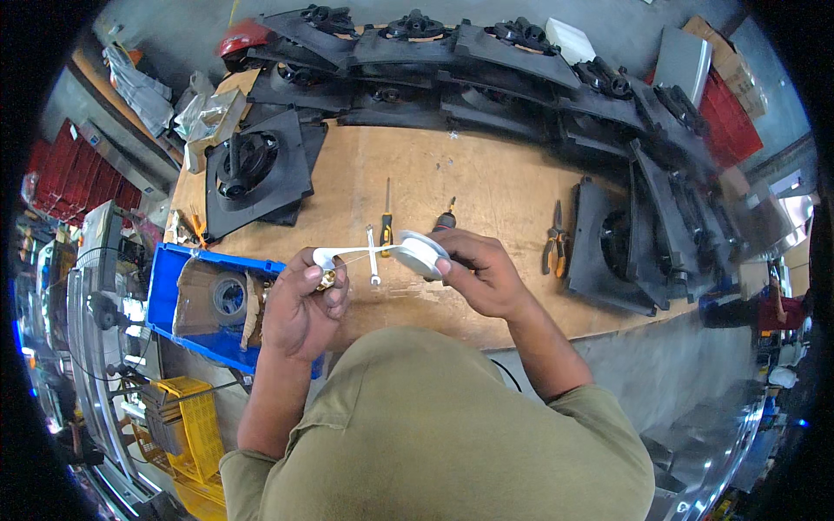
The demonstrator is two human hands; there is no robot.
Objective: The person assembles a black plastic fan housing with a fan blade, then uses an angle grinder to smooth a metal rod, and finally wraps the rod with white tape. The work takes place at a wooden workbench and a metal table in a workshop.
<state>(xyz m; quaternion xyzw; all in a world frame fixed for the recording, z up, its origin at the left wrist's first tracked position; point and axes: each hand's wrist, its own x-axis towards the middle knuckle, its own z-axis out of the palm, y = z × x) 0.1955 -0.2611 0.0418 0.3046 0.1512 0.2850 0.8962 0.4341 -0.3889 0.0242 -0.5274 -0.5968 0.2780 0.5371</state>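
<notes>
Between the fingers of my left hand is a small brass fitting, with white tape at its upper end. A strip of white thread seal tape stretches across to a white spool. My right hand is closed on that spool, thumb and fingers pinching its sides. Both hands are raised over the front edge of the wooden table. Behind the tape lie a spanner and a yellow-and-black screwdriver. A dark tool with a bit is partly hidden by my right hand.
Orange-handled pliers lie on the right. Black square panels with round centres stand at left, and several more line the back and right. A blue bin holding a cardboard box sits beside my left hand. Yellow crates are lower left.
</notes>
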